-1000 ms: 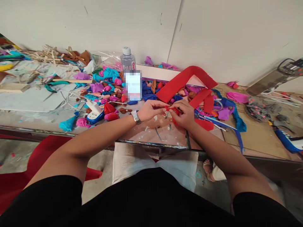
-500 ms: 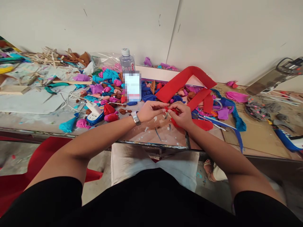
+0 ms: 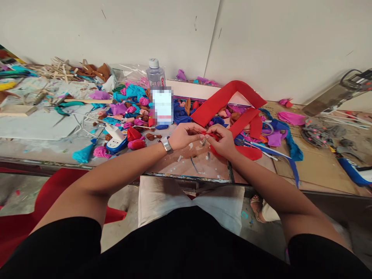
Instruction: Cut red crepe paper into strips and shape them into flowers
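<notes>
My left hand (image 3: 186, 135) and my right hand (image 3: 221, 140) meet above the table, both pinching a small gathered piece of red fabric (image 3: 214, 135). The fingertips hide much of it. A long red fabric strip (image 3: 229, 95) lies folded in loops behind and to the right; whether it joins the held piece I cannot tell. One red end (image 3: 249, 153) rests beside my right wrist. Left of my hands, rolled fabric pieces in red (image 3: 134, 135), pink, blue and brown lie heaped around a phone (image 3: 162, 106) with a blurred screen.
A clear bottle (image 3: 156, 75) stands behind the phone. A blue-and-white power socket (image 3: 116, 142) with a plug sits near the front edge. Teal-handled pliers (image 3: 68, 106) and wood strips (image 3: 62, 71) lie left. Cardboard (image 3: 314, 168) lies right. A person's sandaled foot (image 3: 256, 207) shows below the table.
My fingers have shifted very slightly around the red fabric, both hands keeping their pinch. Nothing else has visibly moved on the table.
</notes>
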`<state>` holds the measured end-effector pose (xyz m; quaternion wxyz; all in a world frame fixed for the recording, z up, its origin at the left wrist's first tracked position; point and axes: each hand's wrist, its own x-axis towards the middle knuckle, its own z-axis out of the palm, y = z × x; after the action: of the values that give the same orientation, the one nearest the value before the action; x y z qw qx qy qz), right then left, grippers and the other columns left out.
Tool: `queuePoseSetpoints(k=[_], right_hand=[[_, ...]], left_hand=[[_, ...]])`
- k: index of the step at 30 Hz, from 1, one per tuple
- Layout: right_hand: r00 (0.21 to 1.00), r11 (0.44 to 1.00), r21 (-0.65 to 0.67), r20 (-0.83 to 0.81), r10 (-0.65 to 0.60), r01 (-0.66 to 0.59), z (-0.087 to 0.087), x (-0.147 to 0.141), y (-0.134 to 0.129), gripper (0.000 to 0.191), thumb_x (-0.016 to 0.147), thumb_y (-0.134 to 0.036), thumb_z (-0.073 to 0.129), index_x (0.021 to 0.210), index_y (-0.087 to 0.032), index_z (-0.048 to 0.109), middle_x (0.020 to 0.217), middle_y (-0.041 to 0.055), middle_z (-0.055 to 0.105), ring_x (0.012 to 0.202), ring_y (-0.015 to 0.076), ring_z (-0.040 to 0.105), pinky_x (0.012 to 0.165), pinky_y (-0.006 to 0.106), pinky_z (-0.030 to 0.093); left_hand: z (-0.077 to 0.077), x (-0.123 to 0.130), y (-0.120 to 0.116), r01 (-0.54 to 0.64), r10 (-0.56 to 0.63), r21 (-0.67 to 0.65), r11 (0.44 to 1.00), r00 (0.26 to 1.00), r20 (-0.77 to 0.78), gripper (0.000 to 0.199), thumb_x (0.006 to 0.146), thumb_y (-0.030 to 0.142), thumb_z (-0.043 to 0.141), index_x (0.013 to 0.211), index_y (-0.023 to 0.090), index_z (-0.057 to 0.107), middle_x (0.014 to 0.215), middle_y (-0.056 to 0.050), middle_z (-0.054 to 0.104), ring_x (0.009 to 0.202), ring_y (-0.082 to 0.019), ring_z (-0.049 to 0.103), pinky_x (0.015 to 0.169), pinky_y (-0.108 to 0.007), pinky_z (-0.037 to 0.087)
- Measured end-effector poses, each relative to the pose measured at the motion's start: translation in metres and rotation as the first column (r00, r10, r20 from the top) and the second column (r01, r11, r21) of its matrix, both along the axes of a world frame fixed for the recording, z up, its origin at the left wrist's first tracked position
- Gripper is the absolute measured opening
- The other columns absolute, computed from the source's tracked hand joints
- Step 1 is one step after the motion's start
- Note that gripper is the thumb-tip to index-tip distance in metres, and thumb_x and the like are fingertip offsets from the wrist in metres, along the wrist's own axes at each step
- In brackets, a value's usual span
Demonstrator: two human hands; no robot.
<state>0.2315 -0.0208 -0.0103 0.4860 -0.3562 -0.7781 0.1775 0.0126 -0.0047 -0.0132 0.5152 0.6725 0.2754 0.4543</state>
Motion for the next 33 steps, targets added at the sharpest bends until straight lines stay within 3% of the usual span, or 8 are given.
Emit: queuePoseSetpoints(k=[9, 20, 27, 31, 33], right_hand=[[0.999, 0.988, 0.151, 0.035, 0.015, -0.02, 0.009, 0.003, -0.001, 0.012, 0.097, -0.036, 0.071, 0.096, -0.024, 0.071, 0.093, 0.0064, 0.074, 0.09, 0.0245, 0.069, 0.084, 0.043, 0.056], [0.999, 0.992, 0.122, 0.024, -0.021, 0.018, 0.004, 0.002, 0.001, 0.016, 0.096, -0.04, 0.074, 0.092, -0.025, 0.071, 0.091, 0.0058, 0.076, 0.089, 0.0244, 0.07, 0.084, 0.044, 0.057], [1.0, 0.99, 0.139, 0.014, -0.002, 0.0, 0.003, 0.003, 0.002, 0.016, 0.096, -0.04, 0.075, 0.098, -0.025, 0.07, 0.095, 0.0063, 0.074, 0.091, 0.0243, 0.069, 0.084, 0.043, 0.056], [1.0, 0.99, 0.143, 0.02, -0.014, 0.011, 0.003, 0.002, 0.002, 0.018, 0.097, -0.043, 0.074, 0.101, -0.025, 0.072, 0.096, 0.0066, 0.075, 0.092, 0.025, 0.07, 0.084, 0.044, 0.057], [0.999, 0.989, 0.15, 0.032, -0.011, 0.006, 0.003, 0.002, 0.002, 0.018, 0.098, -0.043, 0.073, 0.105, -0.026, 0.074, 0.098, 0.0068, 0.076, 0.094, 0.0254, 0.07, 0.085, 0.044, 0.058]], left_hand=[[0.005, 0.001, 0.0, 0.04, -0.033, -0.082, 0.996, 0.996, 0.085, 0.048, 0.076, 0.045, 0.093, 0.107, 0.012, 0.078, 0.1, -0.01, 0.082, 0.081, -0.016, 0.077, 0.084, -0.032, 0.063], [0.007, 0.001, -0.003, 0.06, -0.056, -0.075, 0.995, 0.997, 0.053, 0.05, 0.078, 0.051, 0.091, 0.112, 0.015, 0.083, 0.106, -0.012, 0.083, 0.084, -0.019, 0.08, 0.084, -0.034, 0.066], [0.01, -0.001, -0.004, 0.057, -0.057, -0.011, 0.998, 0.998, -0.016, 0.049, 0.085, 0.053, 0.085, 0.115, 0.015, 0.082, 0.096, -0.011, 0.083, 0.083, -0.019, 0.08, 0.08, -0.032, 0.066], [0.008, 0.0, -0.002, 0.077, -0.076, -0.059, 0.995, 0.997, 0.025, 0.054, 0.084, 0.055, 0.086, 0.119, 0.014, 0.077, 0.102, -0.011, 0.083, 0.082, -0.018, 0.08, 0.08, -0.031, 0.064], [0.006, 0.0, -0.001, 0.085, -0.08, -0.088, 0.993, 0.995, 0.062, 0.056, 0.082, 0.054, 0.088, 0.118, 0.014, 0.073, 0.096, -0.01, 0.083, 0.079, -0.017, 0.079, 0.077, -0.029, 0.063]])
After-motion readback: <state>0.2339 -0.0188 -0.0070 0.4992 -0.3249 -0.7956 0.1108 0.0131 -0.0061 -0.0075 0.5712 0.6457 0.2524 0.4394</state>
